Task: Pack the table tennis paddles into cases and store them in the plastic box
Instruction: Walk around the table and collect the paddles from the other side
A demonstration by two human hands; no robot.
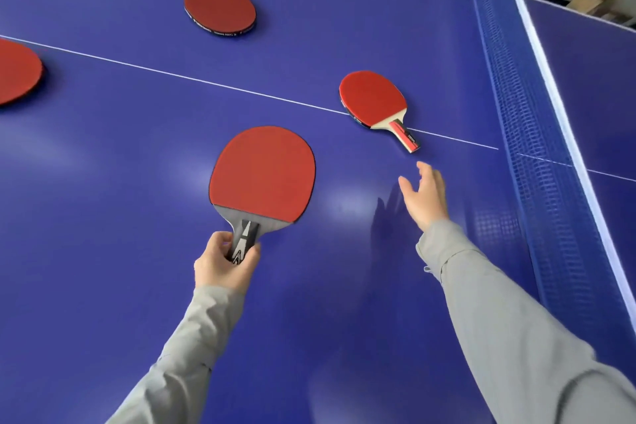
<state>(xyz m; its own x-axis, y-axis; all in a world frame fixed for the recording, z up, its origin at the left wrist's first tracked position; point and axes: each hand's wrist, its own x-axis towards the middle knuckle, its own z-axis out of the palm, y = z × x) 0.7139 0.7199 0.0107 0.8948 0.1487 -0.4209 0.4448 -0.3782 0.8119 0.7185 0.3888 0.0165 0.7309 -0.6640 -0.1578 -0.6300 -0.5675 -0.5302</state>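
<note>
The left hand (225, 263) grips the short handle of a red paddle (263, 170). Its fingers curl round the handle, and the red face points up and away from the person. The right hand (425, 194) is loose and holds nothing. Its fingers are spread and reach toward a second paddle (373, 98). The fingertips are near that paddle's handle but do not touch it. Both arms wear grey sleeves (509, 320) and stretch out over the blue table (103, 217).

The second paddle lies flat on the thin white line. A third paddle (220, 7) lies farther away, well apart from the hands. A fourth paddle (17, 70) is cut off at the left side, so only part of its red face shows.

The net (516, 113) runs close along the right side of the right arm. There is bare blue table between the paddles.
</note>
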